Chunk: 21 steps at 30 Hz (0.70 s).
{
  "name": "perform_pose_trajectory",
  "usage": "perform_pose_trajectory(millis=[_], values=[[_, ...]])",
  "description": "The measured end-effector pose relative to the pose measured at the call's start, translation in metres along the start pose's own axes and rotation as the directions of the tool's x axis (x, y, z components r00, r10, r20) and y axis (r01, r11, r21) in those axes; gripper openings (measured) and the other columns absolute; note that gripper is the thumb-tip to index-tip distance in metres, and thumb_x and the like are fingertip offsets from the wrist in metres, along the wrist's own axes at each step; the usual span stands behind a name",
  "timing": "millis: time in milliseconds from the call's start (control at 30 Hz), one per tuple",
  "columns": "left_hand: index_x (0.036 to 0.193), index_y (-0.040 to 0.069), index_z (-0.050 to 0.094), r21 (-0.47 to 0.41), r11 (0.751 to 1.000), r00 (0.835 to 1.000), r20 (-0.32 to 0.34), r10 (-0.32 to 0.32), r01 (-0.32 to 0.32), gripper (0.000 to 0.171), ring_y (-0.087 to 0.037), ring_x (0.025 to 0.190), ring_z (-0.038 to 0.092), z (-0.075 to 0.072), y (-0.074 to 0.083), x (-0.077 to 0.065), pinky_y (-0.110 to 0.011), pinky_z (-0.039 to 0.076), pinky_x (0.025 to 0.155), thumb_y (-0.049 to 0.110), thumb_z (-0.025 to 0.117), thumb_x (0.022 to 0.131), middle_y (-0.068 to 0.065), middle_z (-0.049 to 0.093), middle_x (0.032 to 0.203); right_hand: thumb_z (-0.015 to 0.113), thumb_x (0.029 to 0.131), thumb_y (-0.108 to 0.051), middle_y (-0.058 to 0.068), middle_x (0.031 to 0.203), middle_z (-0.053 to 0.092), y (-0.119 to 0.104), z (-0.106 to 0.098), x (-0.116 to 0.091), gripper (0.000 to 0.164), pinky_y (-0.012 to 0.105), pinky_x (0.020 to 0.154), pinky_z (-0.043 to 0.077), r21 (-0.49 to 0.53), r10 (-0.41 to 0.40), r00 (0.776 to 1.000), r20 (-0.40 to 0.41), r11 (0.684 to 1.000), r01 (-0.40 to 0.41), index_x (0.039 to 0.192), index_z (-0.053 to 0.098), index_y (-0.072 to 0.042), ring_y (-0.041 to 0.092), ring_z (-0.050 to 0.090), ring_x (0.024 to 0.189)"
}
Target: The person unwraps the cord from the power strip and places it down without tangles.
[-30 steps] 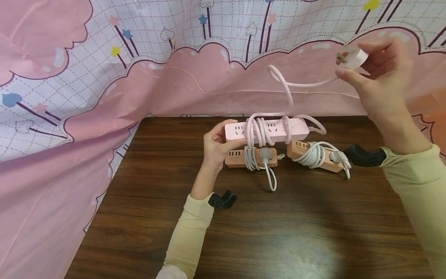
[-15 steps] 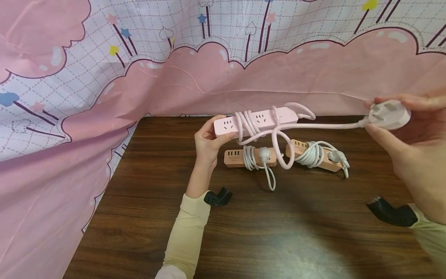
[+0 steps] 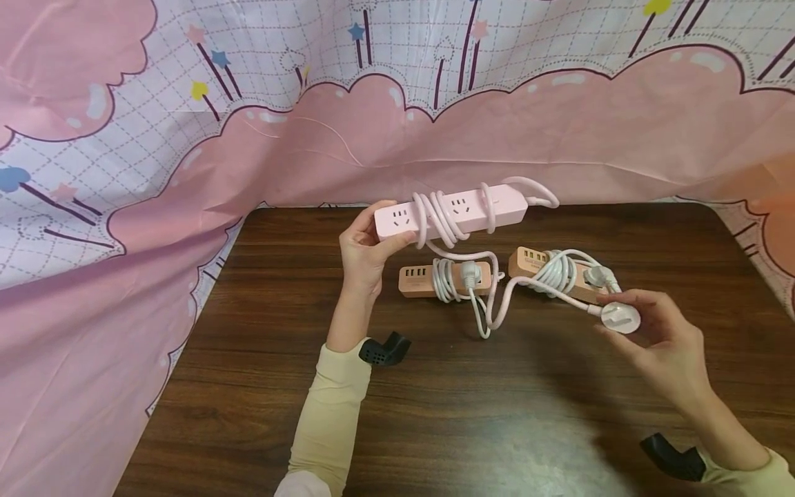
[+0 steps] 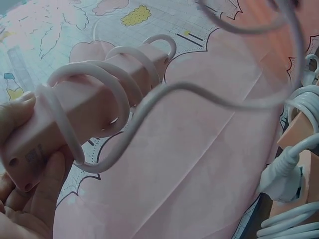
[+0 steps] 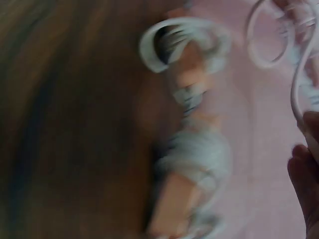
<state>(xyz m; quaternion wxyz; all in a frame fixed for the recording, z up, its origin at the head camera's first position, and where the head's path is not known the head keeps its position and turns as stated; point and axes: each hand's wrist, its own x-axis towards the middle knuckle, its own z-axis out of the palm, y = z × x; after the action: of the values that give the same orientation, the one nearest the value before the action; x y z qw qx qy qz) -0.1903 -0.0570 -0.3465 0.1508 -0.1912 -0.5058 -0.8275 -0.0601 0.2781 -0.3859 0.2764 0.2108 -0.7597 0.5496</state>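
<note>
My left hand grips the left end of a pink power strip, thumb in front, holding it above the table with its right end tilted up. Several turns of its pink cord wrap the strip. From there a loose length sags and runs right to the plug. My right hand pinches that plug between thumb and fingers, lower than the strip. In the left wrist view, the thumb and fingers clasp the end of the power strip. The right wrist view is blurred and shows only fingertips at its edge.
Two orange power strips with white cords wound round them lie on the dark wooden table: a left one below the pink strip and a right one behind my right hand. A patterned pink curtain hangs along the back and left.
My right hand has brought the plug from high on the right down and inward, and the loose cord now sags low. My left hand has shifted slightly left and up with the pink power strip.
</note>
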Motion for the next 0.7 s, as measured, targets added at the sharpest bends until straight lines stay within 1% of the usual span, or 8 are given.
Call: perform_pose_trajectory(millis=[67, 133, 233, 300, 433, 467, 600, 700], values=[[0.098, 0.013, 0.07, 0.001, 1.0, 1.0, 0.001, -0.003, 0.003, 0.051, -0.014, 0.081, 0.058, 0.001, 0.002, 0.001, -0.022, 0.05, 0.068, -0.024, 0.067, 0.063, -0.001, 0.067, 0.089, 0.077, 0.058, 0.022, 0.002, 0.096, 0.067, 0.014, -0.003, -0.011, 0.046, 0.008, 0.066, 0.047, -0.2, 0.034, 0.998, 0.056, 0.98, -0.022, 0.1, 0.058, 0.015, -0.001, 0.061, 0.082], [0.099, 0.007, 0.069, 0.006, 1.0, 1.0, 0.004, -0.007, 0.007, 0.047, -0.014, 0.081, 0.058, 0.002, 0.003, 0.001, -0.023, 0.05, 0.068, -0.024, 0.067, 0.064, -0.001, 0.066, 0.089, 0.076, 0.049, 0.028, 0.001, 0.092, 0.065, 0.026, -0.005, -0.02, 0.054, 0.006, 0.066, 0.046, -0.303, 0.059, 0.993, 0.101, 0.953, -0.026, 0.097, 0.063, 0.007, -0.005, 0.058, 0.08], [0.101, -0.001, 0.067, 0.011, 1.0, 1.0, 0.004, -0.014, 0.014, 0.044, -0.015, 0.082, 0.058, 0.004, 0.005, 0.001, -0.023, 0.05, 0.068, -0.024, 0.067, 0.064, -0.001, 0.066, 0.089, 0.08, 0.049, 0.02, 0.0, 0.088, 0.062, 0.039, -0.007, -0.028, 0.052, 0.004, 0.067, 0.042, -0.425, 0.063, 0.984, 0.165, 0.905, 0.013, 0.094, 0.066, -0.002, -0.007, 0.053, 0.077], [0.101, 0.0, 0.067, 0.014, 1.0, 1.0, 0.002, -0.013, 0.013, 0.044, -0.015, 0.082, 0.058, 0.005, 0.005, 0.001, -0.023, 0.05, 0.068, -0.024, 0.067, 0.064, -0.001, 0.066, 0.089, 0.083, 0.051, 0.013, -0.001, 0.087, 0.061, 0.043, -0.007, -0.032, 0.051, 0.005, 0.066, 0.041, -0.484, 0.081, 0.976, 0.203, 0.875, 0.028, 0.094, 0.066, -0.006, -0.006, 0.051, 0.076], [0.097, 0.011, 0.07, 0.015, 1.0, 1.0, -0.001, -0.006, 0.006, 0.048, -0.014, 0.082, 0.058, 0.007, 0.006, 0.001, -0.023, 0.05, 0.068, -0.023, 0.067, 0.064, -0.001, 0.066, 0.089, 0.084, 0.052, 0.005, 0.001, 0.089, 0.06, 0.048, -0.004, -0.039, 0.052, 0.01, 0.063, 0.039, -0.544, 0.126, 0.954, 0.272, 0.838, 0.045, 0.098, 0.063, -0.007, 0.001, 0.051, 0.075], [0.097, 0.01, 0.07, 0.017, 1.0, 1.0, -0.001, -0.004, 0.004, 0.047, -0.014, 0.082, 0.058, 0.007, 0.006, 0.002, -0.022, 0.05, 0.068, -0.023, 0.066, 0.064, -0.001, 0.066, 0.089, 0.084, 0.053, 0.004, 0.001, 0.09, 0.06, 0.049, -0.002, -0.04, 0.052, 0.013, 0.062, 0.039, -0.555, 0.149, 0.947, 0.284, 0.831, 0.035, 0.099, 0.062, -0.007, 0.003, 0.051, 0.076], [0.103, -0.01, 0.061, 0.025, 1.0, 1.0, 0.002, 0.001, -0.001, 0.042, -0.014, 0.081, 0.058, 0.008, 0.008, 0.002, -0.022, 0.049, 0.067, -0.023, 0.066, 0.064, 0.0, 0.066, 0.088, 0.084, 0.058, -0.001, 0.003, 0.092, 0.061, 0.05, 0.003, -0.046, 0.049, 0.024, 0.062, 0.044, -0.597, 0.235, 0.92, 0.314, 0.802, -0.001, 0.101, 0.06, -0.005, 0.014, 0.053, 0.081], [0.107, -0.013, 0.057, 0.026, 1.0, 1.0, 0.004, -0.001, 0.001, 0.045, -0.014, 0.082, 0.058, 0.009, 0.009, 0.001, -0.022, 0.049, 0.067, -0.023, 0.066, 0.064, 0.0, 0.066, 0.089, 0.084, 0.06, -0.006, 0.001, 0.089, 0.06, 0.052, 0.006, -0.05, 0.045, 0.031, 0.061, 0.044, -0.623, 0.29, 0.899, 0.327, 0.782, -0.026, 0.098, 0.061, -0.007, 0.017, 0.052, 0.081]])
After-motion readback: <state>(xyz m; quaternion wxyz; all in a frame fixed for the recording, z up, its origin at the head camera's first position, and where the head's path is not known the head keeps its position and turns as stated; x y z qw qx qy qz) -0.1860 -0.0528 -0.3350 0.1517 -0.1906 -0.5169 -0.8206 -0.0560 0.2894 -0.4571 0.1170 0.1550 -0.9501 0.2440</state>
